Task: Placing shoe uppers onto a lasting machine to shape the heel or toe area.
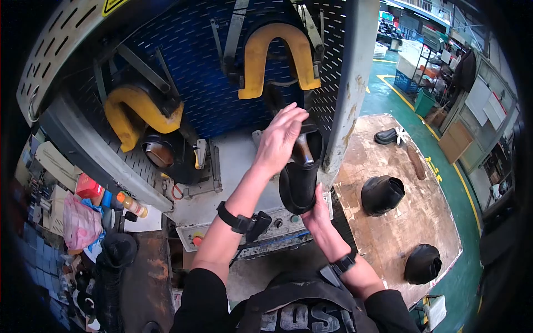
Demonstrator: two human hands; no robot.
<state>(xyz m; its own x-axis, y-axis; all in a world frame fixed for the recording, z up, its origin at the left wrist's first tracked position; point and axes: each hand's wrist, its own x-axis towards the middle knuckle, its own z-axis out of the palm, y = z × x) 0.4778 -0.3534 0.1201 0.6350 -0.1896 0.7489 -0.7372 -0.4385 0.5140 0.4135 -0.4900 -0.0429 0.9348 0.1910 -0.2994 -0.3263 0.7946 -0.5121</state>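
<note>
A black shoe (297, 186) is in front of me at the right side of the machine, its rounded end toward me. Something shiny and brownish (303, 150) shows in its opening. My right hand (317, 213) grips the near end of the shoe from the right, thumb along its side and the other fingers hidden beneath. My left hand (279, 139) lies alongside the opening with its fingers stretched out, against or just over the shoe. Beyond it hangs a yellow U-shaped pad (280, 47). To the left, a second yellow pad (141, 111) sits above another dark shoe (169, 158) in the machine.
A grey post (350, 83) stands close right of my hands. On the worn wooden table (361, 244) are black shoe uppers (383, 195) and a small black shoe (386, 136). A control panel (266, 236) runs below my arms. A bottle (132, 205) and clutter lie left.
</note>
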